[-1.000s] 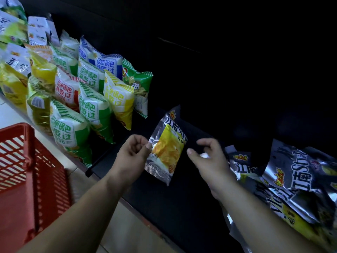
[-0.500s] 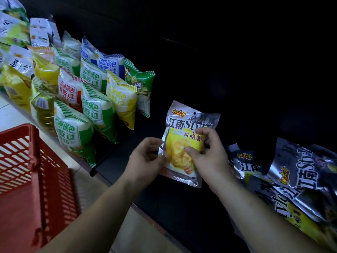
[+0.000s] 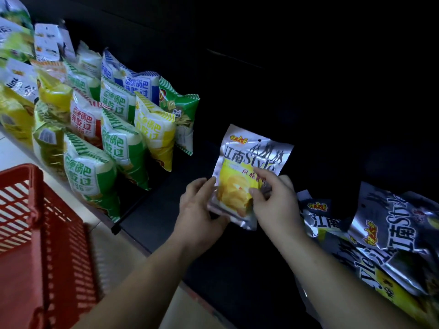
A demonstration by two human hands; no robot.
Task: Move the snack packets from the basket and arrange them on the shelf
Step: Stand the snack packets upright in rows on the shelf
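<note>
**Standing 1 silver packet up on the dark shelf**

Nearest me, at my left, the red basket (image 3: 42, 233) sits low beside the shelf; I cannot see any packets inside from here, only its slatted wall and rim.

My 2 hands meet over the bare middle of the shelf (image 3: 237, 269). My left hand (image 3: 202, 210) cups the lower left corner of the silver and yellow packet (image 3: 242, 176), thumb on the front edge. My right hand (image 3: 275, 205) pinches its lower right side, fingers curled across the face. So both grips are closed on the same packet, which stands nearly upright, top leaning slightly away, bottom edge close to the shelf surface; whether it touches I cannot tell.

I judge this the placing step. Next calls for seating the bottom seam flat and easing both grips off without the light bag tipping.

To my right, matching silver packets (image 3: 380, 236) lie slumped in a loose pile. Farther left, the green, yellow and red striped packets (image 3: 118, 143) stand in tidy rows, with more bags behind.
</note>
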